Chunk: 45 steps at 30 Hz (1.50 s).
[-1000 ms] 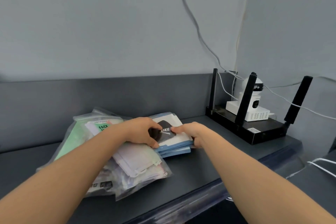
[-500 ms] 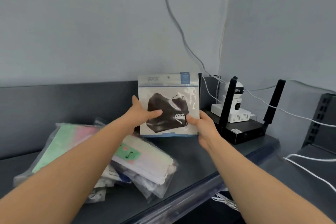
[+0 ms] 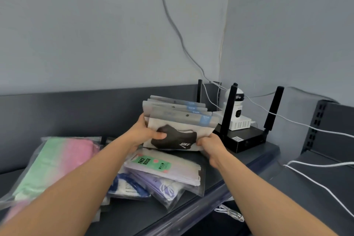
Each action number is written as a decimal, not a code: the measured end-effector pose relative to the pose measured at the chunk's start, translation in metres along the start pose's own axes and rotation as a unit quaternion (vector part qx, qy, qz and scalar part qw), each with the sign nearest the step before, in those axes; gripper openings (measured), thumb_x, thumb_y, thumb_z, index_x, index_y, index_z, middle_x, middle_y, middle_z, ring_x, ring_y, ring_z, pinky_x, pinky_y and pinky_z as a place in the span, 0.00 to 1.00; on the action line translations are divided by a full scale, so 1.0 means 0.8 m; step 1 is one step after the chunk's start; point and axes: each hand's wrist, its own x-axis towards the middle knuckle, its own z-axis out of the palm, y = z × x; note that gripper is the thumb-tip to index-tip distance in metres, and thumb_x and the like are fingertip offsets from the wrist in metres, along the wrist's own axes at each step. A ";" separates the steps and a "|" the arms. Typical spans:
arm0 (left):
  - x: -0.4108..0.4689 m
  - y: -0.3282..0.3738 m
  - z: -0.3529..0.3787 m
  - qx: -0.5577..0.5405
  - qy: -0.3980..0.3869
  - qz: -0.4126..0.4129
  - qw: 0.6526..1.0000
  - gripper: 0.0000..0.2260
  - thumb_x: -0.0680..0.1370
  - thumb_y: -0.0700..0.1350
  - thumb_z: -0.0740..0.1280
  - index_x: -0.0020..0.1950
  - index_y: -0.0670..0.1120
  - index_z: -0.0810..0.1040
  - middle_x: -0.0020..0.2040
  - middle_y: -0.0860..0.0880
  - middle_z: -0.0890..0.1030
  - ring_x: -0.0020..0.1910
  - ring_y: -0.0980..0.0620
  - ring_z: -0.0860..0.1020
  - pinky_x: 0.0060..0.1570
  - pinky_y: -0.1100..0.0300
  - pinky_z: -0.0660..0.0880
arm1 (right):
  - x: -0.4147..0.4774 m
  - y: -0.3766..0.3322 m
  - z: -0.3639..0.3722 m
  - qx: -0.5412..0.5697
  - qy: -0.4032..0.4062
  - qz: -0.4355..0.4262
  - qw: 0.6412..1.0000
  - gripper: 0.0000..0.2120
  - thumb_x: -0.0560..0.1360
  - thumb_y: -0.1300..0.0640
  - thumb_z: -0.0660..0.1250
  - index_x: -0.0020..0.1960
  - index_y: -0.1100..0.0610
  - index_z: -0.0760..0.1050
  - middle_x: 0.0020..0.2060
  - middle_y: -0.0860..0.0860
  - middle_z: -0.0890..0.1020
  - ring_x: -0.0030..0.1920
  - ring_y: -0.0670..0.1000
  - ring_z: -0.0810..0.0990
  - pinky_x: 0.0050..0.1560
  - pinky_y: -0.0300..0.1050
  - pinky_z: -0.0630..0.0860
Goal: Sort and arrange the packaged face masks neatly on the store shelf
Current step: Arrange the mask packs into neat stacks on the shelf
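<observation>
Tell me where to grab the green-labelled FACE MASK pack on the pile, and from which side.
Pinch the green-labelled pack at its right end, coming from the right, thumb on top. It lies flat on the purple pack, and that end juts past it, probably leaving room for fingers beneath. Its far edge is crowded by the stack of black-mask packs that the left hand and right hand hold.

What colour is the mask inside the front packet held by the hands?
The mask is black with a white logo; head view shows it best.

Arms outstretched, left hand (image 3: 145,135) and right hand (image 3: 211,146) grip the mask packs (image 3: 182,120).
</observation>
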 end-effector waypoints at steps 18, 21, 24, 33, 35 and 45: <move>0.037 -0.014 0.012 0.007 -0.081 -0.009 0.997 0.34 0.72 0.46 0.75 0.74 0.54 0.63 0.65 0.52 0.76 0.65 0.49 0.74 0.69 0.46 0.68 | 0.013 -0.014 0.010 0.007 0.057 -0.006 0.998 0.14 0.74 0.68 0.61 0.58 0.58 0.70 0.50 0.52 0.77 0.49 0.51 0.73 0.45 0.43 0.69; 0.043 -0.011 0.009 0.022 -0.099 -0.020 0.995 0.39 0.70 0.41 0.77 0.75 0.56 0.60 0.65 0.53 0.75 0.66 0.49 0.72 0.70 0.47 0.66 | 0.019 -0.017 0.008 0.004 0.054 0.011 0.998 0.14 0.73 0.69 0.61 0.57 0.58 0.72 0.51 0.54 0.77 0.47 0.52 0.73 0.45 0.44 0.69; 0.053 -0.008 0.006 0.033 -0.086 -0.010 0.996 0.43 0.68 0.37 0.77 0.76 0.55 0.59 0.63 0.55 0.75 0.68 0.49 0.70 0.72 0.49 0.63 | 0.025 -0.018 0.010 0.014 0.054 0.008 0.998 0.15 0.74 0.69 0.61 0.60 0.59 0.73 0.51 0.54 0.78 0.47 0.51 0.73 0.47 0.44 0.69; 0.084 -0.015 0.004 0.017 -0.039 -0.002 0.999 0.57 0.57 0.47 0.82 0.78 0.56 0.52 0.72 0.52 0.70 0.72 0.48 0.66 0.73 0.45 0.61 | 0.047 -0.016 0.019 0.047 0.078 0.029 0.995 0.13 0.76 0.63 0.59 0.60 0.58 0.72 0.51 0.54 0.78 0.49 0.53 0.75 0.46 0.45 0.69; 0.089 -0.019 0.007 0.006 -0.026 0.013 1.000 0.46 0.65 0.43 0.80 0.76 0.51 0.58 0.68 0.51 0.73 0.69 0.48 0.69 0.71 0.46 0.65 | 0.051 -0.015 0.021 0.056 0.086 0.021 0.994 0.12 0.78 0.61 0.58 0.61 0.58 0.70 0.52 0.54 0.78 0.51 0.54 0.75 0.49 0.46 0.69; 0.085 -0.041 -0.001 0.058 -0.049 0.024 0.997 0.43 0.60 0.45 0.81 0.71 0.50 0.65 0.62 0.53 0.78 0.61 0.54 0.76 0.65 0.52 0.72 | 0.058 -0.001 0.044 -0.007 0.091 -0.021 0.996 0.15 0.78 0.63 0.55 0.65 0.56 0.66 0.49 0.51 0.75 0.45 0.48 0.73 0.41 0.43 0.68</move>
